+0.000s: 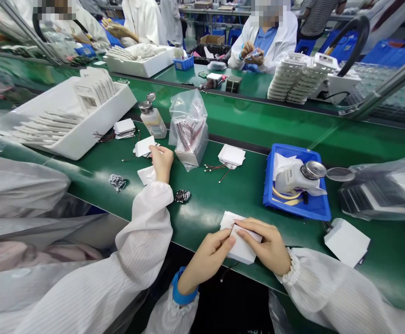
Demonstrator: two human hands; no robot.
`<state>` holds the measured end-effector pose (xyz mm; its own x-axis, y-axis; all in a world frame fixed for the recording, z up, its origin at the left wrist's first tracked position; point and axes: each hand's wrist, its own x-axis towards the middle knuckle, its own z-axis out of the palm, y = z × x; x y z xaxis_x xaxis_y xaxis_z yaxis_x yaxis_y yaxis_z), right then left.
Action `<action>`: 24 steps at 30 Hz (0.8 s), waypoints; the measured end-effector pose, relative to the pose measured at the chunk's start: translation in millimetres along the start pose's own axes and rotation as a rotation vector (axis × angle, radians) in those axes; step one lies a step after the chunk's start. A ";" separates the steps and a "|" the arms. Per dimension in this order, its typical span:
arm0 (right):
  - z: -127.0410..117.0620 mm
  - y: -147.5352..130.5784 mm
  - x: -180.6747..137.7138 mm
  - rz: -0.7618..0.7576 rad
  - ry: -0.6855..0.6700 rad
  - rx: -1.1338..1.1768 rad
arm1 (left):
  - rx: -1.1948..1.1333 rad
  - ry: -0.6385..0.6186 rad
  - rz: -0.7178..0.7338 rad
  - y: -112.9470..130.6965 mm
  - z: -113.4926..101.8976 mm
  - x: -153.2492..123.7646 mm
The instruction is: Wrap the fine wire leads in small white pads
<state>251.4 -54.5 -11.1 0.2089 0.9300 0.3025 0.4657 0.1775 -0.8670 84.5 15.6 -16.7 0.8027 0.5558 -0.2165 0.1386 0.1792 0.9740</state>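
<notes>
Near the front edge of the green bench, both my hands are closed around a flat white rectangular block. My left hand pinches its left corner between thumb and fingers. From the other side, my right hand grips its top and right edge. Another white piece shows just behind the block; I cannot tell whether it is separate. A thin dark wire with a small connector hangs below. Further back lies a stack of white blocks with wires.
A blue bin holds a dispenser bottle. White blocks lie at the right. To my left, a co-worker's hand touches a white piece. A wire-filled clear bag, another bottle and a white tray stand behind.
</notes>
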 end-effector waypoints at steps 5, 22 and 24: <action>0.6 -1.3 0.0 -0.067 0.019 -0.002 | -0.025 0.021 -0.003 0.4 1.9 1.1; 2.4 2.7 0.1 -0.150 0.021 0.013 | -0.163 0.011 -0.034 -2.9 2.1 1.1; 2.3 2.3 0.4 -0.162 0.015 0.015 | -0.159 0.013 -0.039 -3.0 2.5 1.0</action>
<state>250.6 -52.9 -13.9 0.1447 0.8838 0.4449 0.4818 0.3298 -0.8118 86.3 13.6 -19.7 0.7909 0.5562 -0.2553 0.0747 0.3264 0.9423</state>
